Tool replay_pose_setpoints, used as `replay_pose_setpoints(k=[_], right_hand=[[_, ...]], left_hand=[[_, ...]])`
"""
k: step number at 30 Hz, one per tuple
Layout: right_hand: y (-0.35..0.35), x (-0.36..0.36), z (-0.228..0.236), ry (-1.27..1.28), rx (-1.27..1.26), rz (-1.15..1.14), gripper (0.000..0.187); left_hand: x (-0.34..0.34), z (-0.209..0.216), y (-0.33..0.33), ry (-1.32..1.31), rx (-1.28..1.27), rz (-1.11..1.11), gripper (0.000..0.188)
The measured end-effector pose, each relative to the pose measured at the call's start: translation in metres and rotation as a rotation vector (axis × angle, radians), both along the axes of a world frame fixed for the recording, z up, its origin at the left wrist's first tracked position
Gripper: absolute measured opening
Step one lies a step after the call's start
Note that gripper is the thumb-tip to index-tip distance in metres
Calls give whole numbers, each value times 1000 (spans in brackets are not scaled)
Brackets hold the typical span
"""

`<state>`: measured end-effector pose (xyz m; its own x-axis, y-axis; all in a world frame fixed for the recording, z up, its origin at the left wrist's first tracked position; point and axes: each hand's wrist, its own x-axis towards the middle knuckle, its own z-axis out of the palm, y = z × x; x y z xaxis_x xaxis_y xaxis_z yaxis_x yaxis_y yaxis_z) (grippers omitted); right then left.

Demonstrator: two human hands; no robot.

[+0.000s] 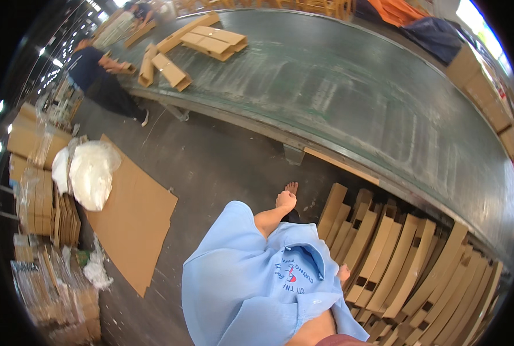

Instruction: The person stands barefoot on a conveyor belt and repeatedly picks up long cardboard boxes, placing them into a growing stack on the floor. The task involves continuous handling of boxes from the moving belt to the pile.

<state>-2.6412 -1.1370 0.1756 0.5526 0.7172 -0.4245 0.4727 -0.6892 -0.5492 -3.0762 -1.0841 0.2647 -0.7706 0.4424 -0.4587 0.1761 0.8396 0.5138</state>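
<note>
My left hand (pixel 286 200) is held out in front of my light blue shirt (pixel 228 271), its fingers curled in and nothing visible in them. Below it, a bare foot (pixel 291 187) shows on the dark floor. Mostly hidden by the shirt, my right hand (pixel 343 273) shows only in part at its right edge, its fingers not clear. Closest to that hand are long, narrow cardboard boxes (pixel 378 248), stacked in rows beside the table's near edge.
A long green-grey table (pixel 338 86) runs across the front, with several long cardboard boxes (pixel 214 43) on its far left. A co-worker (pixel 98 75) stands there. On the left lie a flat cardboard sheet (pixel 133 225), a white plastic bundle (pixel 92 173) and stacked cartons (pixel 35 196).
</note>
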Motion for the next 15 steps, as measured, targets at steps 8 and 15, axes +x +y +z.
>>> replay_pose_setpoints(k=[8, 15], right_hand=[[16, 26, -88, -232, -30, 122, 46], [45, 8, -24, -138, 30, 179, 47]], left_hand=[[-4, 26, 7, -108, 16, 29, 37], [-24, 15, -29, -52, -25, 185, 26]])
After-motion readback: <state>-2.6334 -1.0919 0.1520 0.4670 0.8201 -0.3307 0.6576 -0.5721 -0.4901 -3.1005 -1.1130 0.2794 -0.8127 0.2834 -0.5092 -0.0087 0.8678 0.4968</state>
